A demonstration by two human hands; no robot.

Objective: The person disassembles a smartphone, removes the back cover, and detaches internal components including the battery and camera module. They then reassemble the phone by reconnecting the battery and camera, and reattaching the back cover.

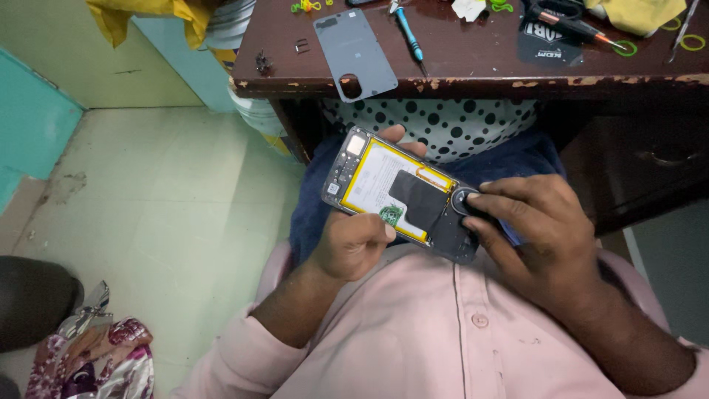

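An opened smartphone (384, 185) with its back cover off lies face down across my lap, showing a white battery with yellow edging and a black flat cable. My left hand (354, 240) grips its near long edge, thumb on the battery and fingers curled under. My right hand (532, 229) holds the phone's right end, with fingertips pressing on a round black part there. The removed grey back cover (356, 53) lies on the dark wooden desk (473, 77), hanging slightly over its front edge.
On the desk lie a blue-handled screwdriver (408, 31), a red-and-black screwdriver (580, 28), green rubber bands (626, 49), a yellow cloth (635, 13) and small metal parts (262, 62). A drawer (650, 159) sits right. Patterned fabric (103, 355) lies on the pale tiled floor (170, 192).
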